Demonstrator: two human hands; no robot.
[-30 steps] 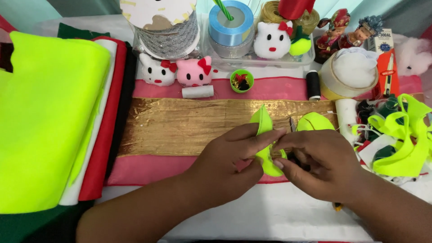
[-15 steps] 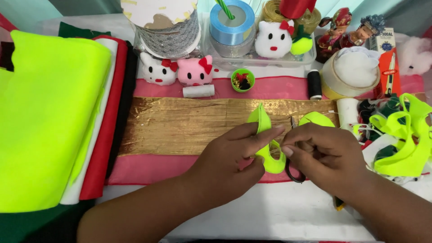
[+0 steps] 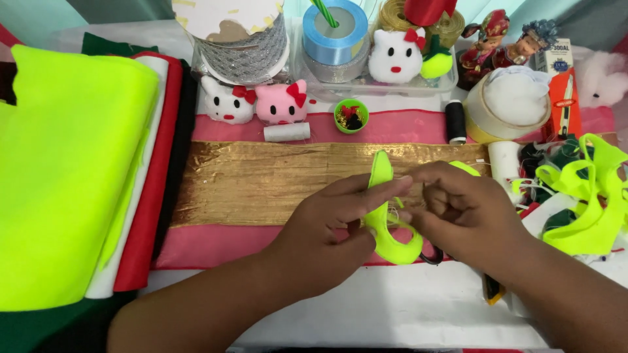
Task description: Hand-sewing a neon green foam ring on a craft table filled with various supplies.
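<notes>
Felt stack (image 3: 72,176): bright yellow on top, with white, red and dark green sheets under it, far to the left of the left hand.
Gold cloth (image 3: 261,183): a shiny strip lying on pink cloth (image 3: 216,245), under and behind both hands.
Toy heads: a white one (image 3: 226,101) and a pink one (image 3: 282,103), both with red bows, up past the left hand.
White spool (image 3: 286,132): lying on its side, just in front of the pink toy head.
Green cup (image 3: 351,115): small and round, with tiny bits inside, up past the hands.
Left hand (image 3: 327,229): thumb and fingers pinch the yellow strip from the left side.
Yellow strip (image 3: 386,219): a bent piece of bright yellow felt, right between the two hands, one end sticking up and the other curling down.
Right hand (image 3: 464,216): fingers curled in and pinched together, touching the yellow strip from the right; I cannot tell what tiny thing they hold.
Black spool (image 3: 456,121): standing up, past the right hand.
Yellow scraps (image 3: 585,196): a loose pile just to the right of the right hand.
</notes>
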